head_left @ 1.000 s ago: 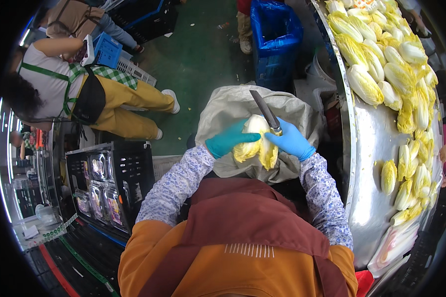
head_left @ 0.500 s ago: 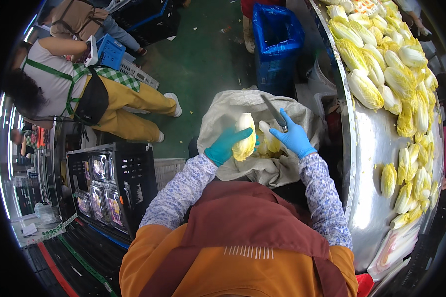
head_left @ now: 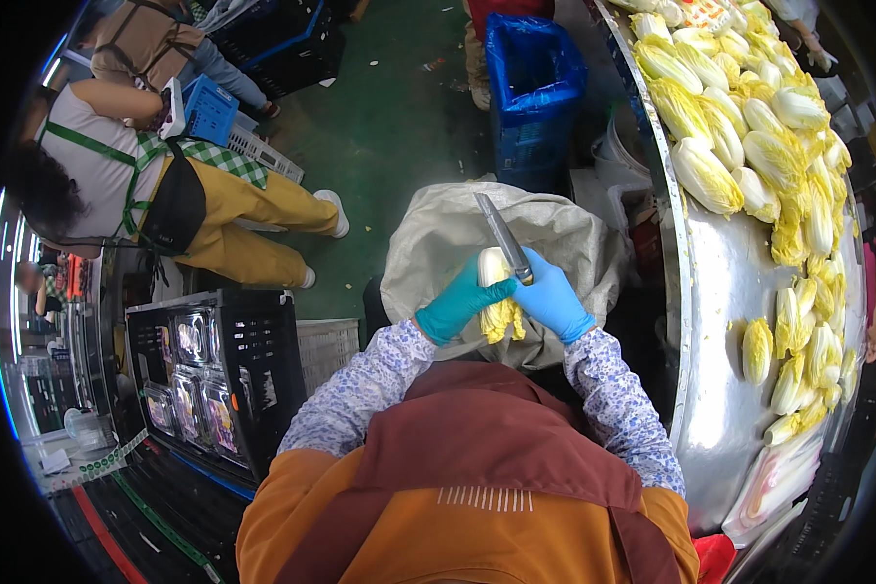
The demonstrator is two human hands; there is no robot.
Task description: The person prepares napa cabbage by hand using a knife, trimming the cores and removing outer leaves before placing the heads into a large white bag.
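In a green glove, my left hand (head_left: 460,300) is closed around a small napa cabbage (head_left: 493,268), its white base pointing away from me and its yellow leaves toward me. My right hand (head_left: 557,297), gloved in blue, grips a knife (head_left: 503,237) whose grey blade points up and to the left. Both hands meet at the cabbage, and the right fingers rest against its side. Beneath them stands a whitish woven sack (head_left: 414,248) with its mouth spread wide. My hands hide much of what lies inside it.
Many napa cabbages (head_left: 706,177) are heaped on the metal table (head_left: 720,282) at my right. A blue-lined bin (head_left: 533,107) stands beyond the sack. To the left are a black crate (head_left: 214,380) of clear packs and a person (head_left: 195,185) in yellow trousers.
My right hand has moved left and now meets the cabbage, bringing the knife along. The loose leaves that showed beside my right hand are out of sight.
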